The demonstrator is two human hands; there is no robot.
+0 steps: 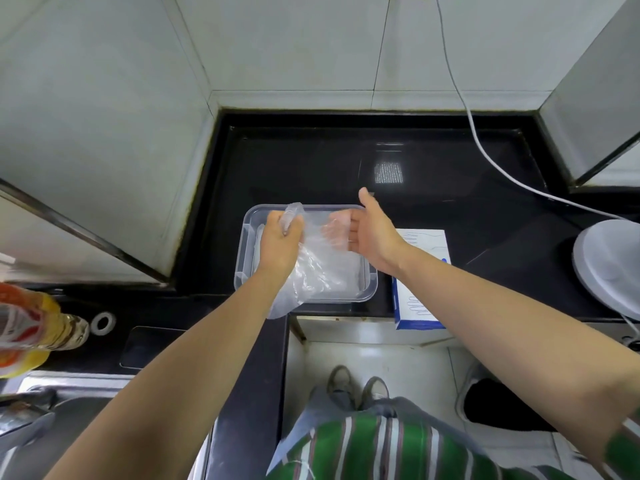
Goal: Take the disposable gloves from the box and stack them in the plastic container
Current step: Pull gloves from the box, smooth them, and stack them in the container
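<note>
Black countertop (311, 168) in a tiled corner: plastic container (372, 282) at its near edge, glove box (420, 306) just right, partly hidden by the right forearm. The left hand (278, 242) grips a bunched clear glove (318, 268) over the container; right hand (375, 233), fingers seemingly behind the film, hold unclear. Bottle (38, 327) cut off left.
</note>
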